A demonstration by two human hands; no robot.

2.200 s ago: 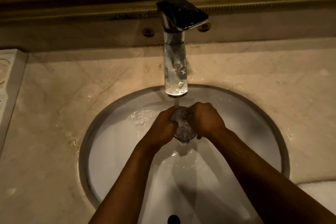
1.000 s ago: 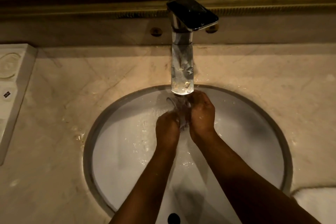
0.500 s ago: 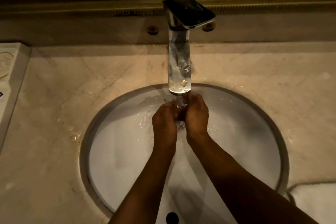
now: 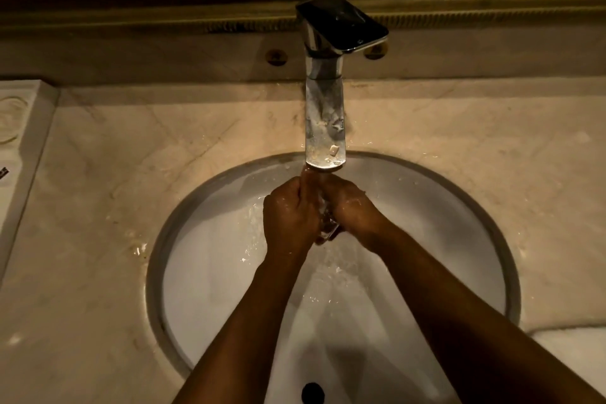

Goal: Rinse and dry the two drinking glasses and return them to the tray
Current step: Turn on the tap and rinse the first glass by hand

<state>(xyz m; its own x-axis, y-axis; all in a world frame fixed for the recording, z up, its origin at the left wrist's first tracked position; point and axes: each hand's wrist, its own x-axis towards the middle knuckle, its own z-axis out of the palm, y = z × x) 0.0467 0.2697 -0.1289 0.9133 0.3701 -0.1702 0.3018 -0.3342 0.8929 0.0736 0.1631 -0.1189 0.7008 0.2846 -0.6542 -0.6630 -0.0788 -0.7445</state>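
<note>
A small clear drinking glass point(image 4: 328, 226) sits between the two hands over the round white porcelain basin point(image 4: 210, 272), right under the spout of the tall chrome tap point(image 4: 324, 128). Only a sliver of the glass shows, at its lower end between the heels of the hands; the rest is hidden, so whether it is upright or tilted cannot be told. The left hand point(image 4: 290, 216) wraps it from one side with fingers curled around it, and the right hand point(image 4: 351, 207) closes on it from the other side, fingers likewise curled. The fingertips of both reach up to the mouth of the spout.

Water spreads in the basin: splashes glint on the white wall left of the hands, and a wet sheet runs down below them toward the dark round drain hole point(image 4: 313, 393) at the near edge. What the glass holds cannot be seen.

The basin is sunk into a beige marble counter point(image 4: 131, 174) with droplets and a small puddle beside the rim on the left. A white tray point(image 4: 29, 128) lies at the far left edge, a white folded towel point(image 4: 574, 354) at the lower right.
</note>
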